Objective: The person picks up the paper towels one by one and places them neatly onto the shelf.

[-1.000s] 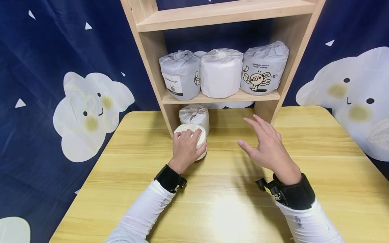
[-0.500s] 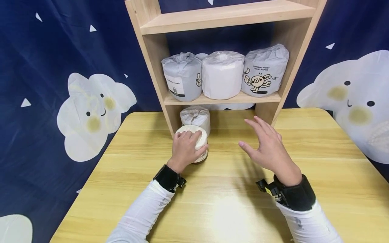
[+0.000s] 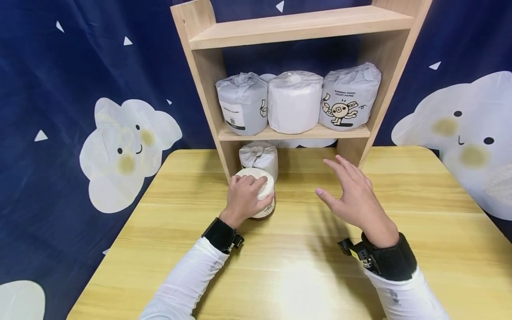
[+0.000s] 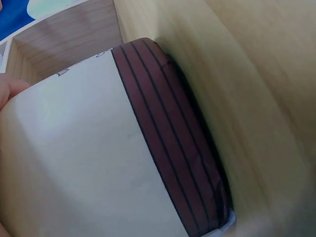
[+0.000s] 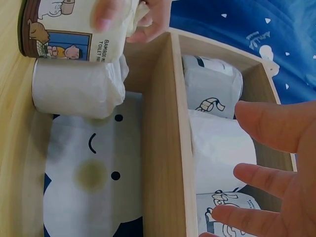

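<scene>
My left hand (image 3: 245, 199) grips a cream-wrapped toilet paper roll (image 4: 79, 138) from above, fingers over its top and thumb along its side. In the left wrist view, dark brown stripes band the roll's base, close to the tabletop. Cartoon print and "toilet paper" lettering show on its side in the right wrist view. Just behind it, a white-wrapped toilet paper roll (image 3: 265, 159) stands on the table inside the shelf's bottom left. To the right, my right hand (image 3: 354, 200) hovers over the table, fingers spread and holding nothing.
A wooden shelf unit (image 3: 302, 33) stands at the table's back. Its middle board carries three wrapped rolls: a grey one (image 3: 244, 106) left, a white one (image 3: 295, 104) centre, a printed one (image 3: 351, 98) right. The yellow wooden table (image 3: 312, 249) extends in front; a blue cloud-patterned curtain (image 3: 132, 66) hangs behind.
The head view has shifted slightly, so the shelf sits a little lower and further right. My left hand still grips the cream roll; the right hand stays spread in about the same place.
</scene>
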The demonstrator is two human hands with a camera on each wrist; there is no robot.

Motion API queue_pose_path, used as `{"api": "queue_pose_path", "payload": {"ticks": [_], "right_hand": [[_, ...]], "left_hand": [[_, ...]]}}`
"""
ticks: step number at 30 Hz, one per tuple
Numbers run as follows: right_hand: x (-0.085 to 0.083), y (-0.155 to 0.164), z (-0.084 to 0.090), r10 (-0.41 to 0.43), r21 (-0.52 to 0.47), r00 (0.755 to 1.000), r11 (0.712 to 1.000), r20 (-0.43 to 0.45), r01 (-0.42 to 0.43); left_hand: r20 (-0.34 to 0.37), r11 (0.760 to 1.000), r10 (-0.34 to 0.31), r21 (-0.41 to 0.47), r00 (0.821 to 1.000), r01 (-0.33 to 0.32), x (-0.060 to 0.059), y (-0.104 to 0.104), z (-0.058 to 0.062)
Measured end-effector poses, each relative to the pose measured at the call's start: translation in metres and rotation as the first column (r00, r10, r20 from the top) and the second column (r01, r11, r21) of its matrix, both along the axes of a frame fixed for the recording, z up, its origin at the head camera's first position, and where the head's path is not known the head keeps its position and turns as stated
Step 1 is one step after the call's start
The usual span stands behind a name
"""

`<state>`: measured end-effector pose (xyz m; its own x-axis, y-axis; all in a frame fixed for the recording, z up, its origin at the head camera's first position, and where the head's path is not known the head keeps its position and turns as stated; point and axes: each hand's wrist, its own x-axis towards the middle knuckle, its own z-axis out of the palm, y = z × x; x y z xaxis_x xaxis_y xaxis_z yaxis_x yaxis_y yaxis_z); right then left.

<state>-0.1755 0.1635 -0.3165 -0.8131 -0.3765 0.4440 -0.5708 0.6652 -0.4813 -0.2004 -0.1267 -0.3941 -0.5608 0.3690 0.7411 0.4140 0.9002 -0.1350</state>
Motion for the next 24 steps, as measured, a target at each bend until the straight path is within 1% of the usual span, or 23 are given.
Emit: {"api": "queue_pose_path", "payload": {"ticks": [4,11,19,24], "right_hand": [[0.001,0.002,0.001,-0.007,0.003,1.0,1.0,0.001,0.007],[0.0,0.001,0.0,-0.003,0.006,1.0,1.0,-0.011,0.003],[0.0,0.0,0.0,-0.006,-0.004,1.0,1.0,-0.006,0.006],[0.001,-0.001,0.0,-0.006,-0.008,1.0,1.0,-0.004,0.006]], "left_hand": [[-0.033,0.999,-0.035,0.021,0.999,0.036,-0.002,0.002,-0.003],[-0.062,0.998,-0.044,0.041,0.997,0.046,-0.003,0.001,-0.002],[-0.084,0.996,-0.072,0.046,0.994,0.077,0.001,0.002,0.004],[-0.077,0.992,-0.109,0.056,0.991,0.113,0.003,0.004,0.009]]}}
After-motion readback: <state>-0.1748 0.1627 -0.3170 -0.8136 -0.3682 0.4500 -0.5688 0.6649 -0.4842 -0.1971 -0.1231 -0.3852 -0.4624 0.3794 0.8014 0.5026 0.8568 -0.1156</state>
